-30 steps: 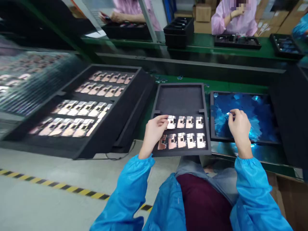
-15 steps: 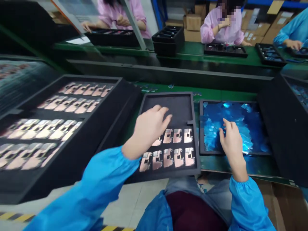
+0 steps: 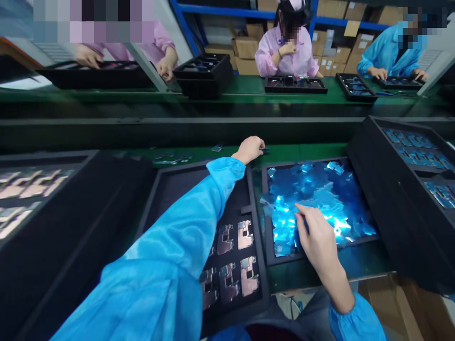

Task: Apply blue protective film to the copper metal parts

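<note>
My left hand (image 3: 250,149) reaches across to the far green surface, its fingers closed on the near end of a small flat part (image 3: 265,149). Below that arm lies a black tray (image 3: 259,237) with rows of flat copper-and-silver plates (image 3: 245,234); the sleeve hides several of them. My right hand (image 3: 318,237) hovers over a second black tray (image 3: 269,253) covered in loose shiny blue film pieces (image 3: 320,194). Its thumb and index finger are slightly apart, with nothing visible between them.
Small flat parts (image 3: 217,148) lie on the green bench (image 3: 302,150) beyond the trays. Tall black tray stacks stand at left (image 3: 88,227) and right (image 3: 401,199). A ledge (image 3: 213,125) runs across, with co-workers (image 3: 284,52) and trays behind it.
My left hand has moved from above the plate tray, forward and right, and has taken hold of a small part. My right hand stays over the blue film. The view has turned right.
</note>
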Available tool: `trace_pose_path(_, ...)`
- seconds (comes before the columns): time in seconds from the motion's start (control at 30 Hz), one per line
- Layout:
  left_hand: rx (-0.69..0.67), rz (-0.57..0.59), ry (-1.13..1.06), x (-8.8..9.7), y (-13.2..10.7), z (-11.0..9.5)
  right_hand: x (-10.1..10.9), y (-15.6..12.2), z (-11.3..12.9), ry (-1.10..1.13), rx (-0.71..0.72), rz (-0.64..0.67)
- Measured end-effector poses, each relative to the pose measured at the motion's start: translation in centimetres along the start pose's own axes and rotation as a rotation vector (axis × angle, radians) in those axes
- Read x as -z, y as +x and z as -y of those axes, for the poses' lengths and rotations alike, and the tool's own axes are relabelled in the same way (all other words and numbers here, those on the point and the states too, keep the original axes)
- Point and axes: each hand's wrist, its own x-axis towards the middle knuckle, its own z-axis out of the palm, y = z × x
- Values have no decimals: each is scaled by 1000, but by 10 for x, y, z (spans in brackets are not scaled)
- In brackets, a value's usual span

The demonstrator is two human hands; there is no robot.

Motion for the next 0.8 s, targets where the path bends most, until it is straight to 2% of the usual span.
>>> trace_pose_path(0.03, 20, -32, -88, 6, -8, -4, 3, 3, 1, 13, -20, -44)
trace_pose_path(0.1, 45, -73, -404, 19, -37, -17, 12, 10, 3, 79, -70, -117)
trace_pose_path(0.17, 21, -48, -776, 28, -84, -36, 21, 18, 8, 195, -126, -161)
trace_pose_path(0.23, -31, 10, -995, 33, -141, -59, 28, 24, 17, 339, -188, -155)
trace_pose_path(0.33, -39, 3, -1095, 35, -224, -91, 30, 28, 32, 561, -273, -89)
trace_pose_path(0.43, -25, -83, -1051, 34, -284, -111, 28, 21, 47, 732, -329, -17)
trace_pose_path(0.5, -31, -175, -971, 32, -309, -117, 28, 11, 56, 792, -334, 7)
trace_pose_path(0.6, -26, -334, -892, 26, -333, -120, 30, -4, 67, 772, -284, 11)
trace_pose_path(0.7, 5, -450, -877, 17, -345, -120, 31, -15, 72, 647, -206, 23)
trace_pose_path(0.8, 37, -486, -923, 6, -349, -118, 30, -19, 75, 488, -90, 31)
